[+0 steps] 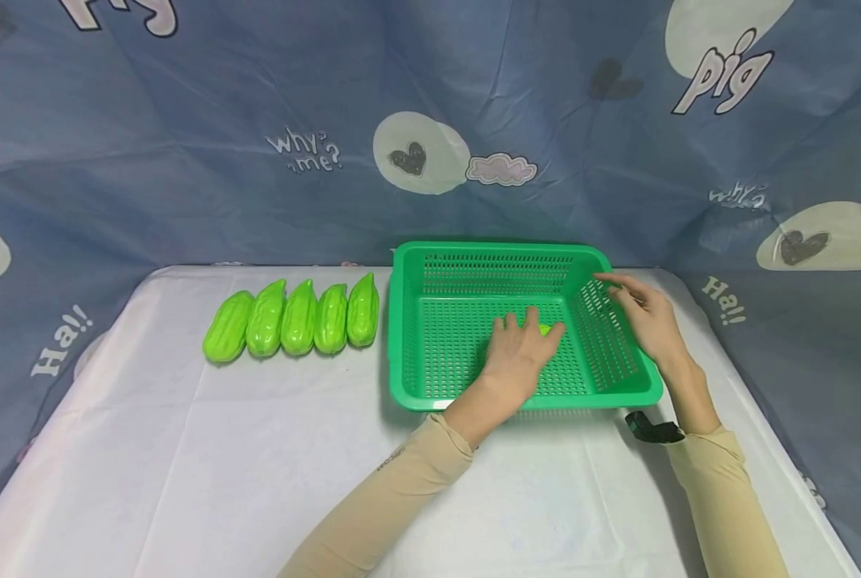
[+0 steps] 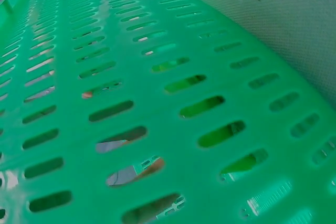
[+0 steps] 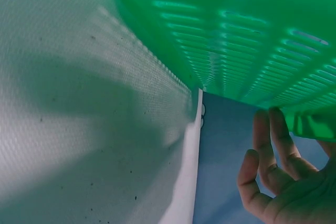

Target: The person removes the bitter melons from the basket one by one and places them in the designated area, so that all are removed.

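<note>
In the head view my left hand (image 1: 520,349) reaches palm down into a green plastic basket (image 1: 509,404). Its fingers are bent over a green bitter melon (image 1: 544,330), of which only a bright bit shows between thumb and index finger. Through the slots of the basket wall (image 2: 113,95), the left wrist view shows parts of that green melon. On the basket's right side, my right hand (image 1: 647,317) has its fingertips at the rim. The right wrist view shows its fingers (image 3: 283,135) loosely extended against the wall, not wrapped round it.
Several bright green bitter melons (image 1: 299,319) lie side by side in a row to the left of the basket. A white cloth covers the table (image 1: 271,466). Behind it hangs a blue printed curtain (image 1: 257,201). A black strap-like device (image 1: 652,429) sits at the right wrist.
</note>
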